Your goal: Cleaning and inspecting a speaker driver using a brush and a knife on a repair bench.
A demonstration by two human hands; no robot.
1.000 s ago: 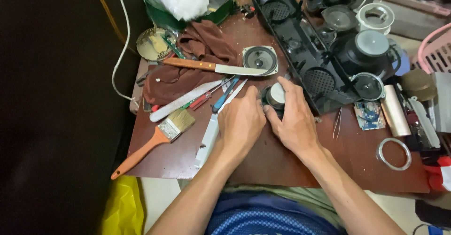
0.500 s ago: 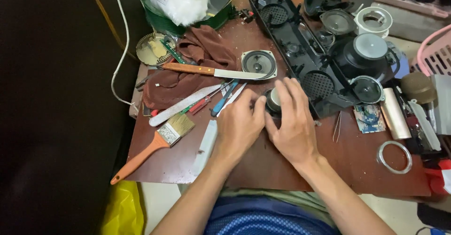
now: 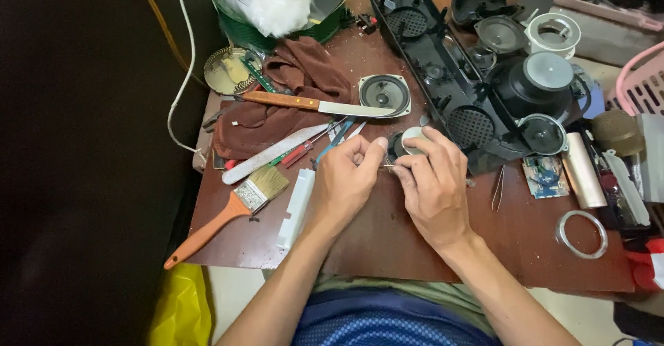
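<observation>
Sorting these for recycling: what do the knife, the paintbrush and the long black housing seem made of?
Knife: brown handle looks like wood, pale blade like dull metal.
Paintbrush: glossy orange handle, wood or plastic; shiny band looks metal.
Long black housing: apparently moulded matte plastic, with perforated grilles.

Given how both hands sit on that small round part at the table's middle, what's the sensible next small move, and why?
Probably keep the right hand steady around the small round speaker part while the left hand works its pinched fingertips in at the part's near edge. Both hands meet there, something thin seems pinched between them, and the tweezers lie unused on the table.
</observation>
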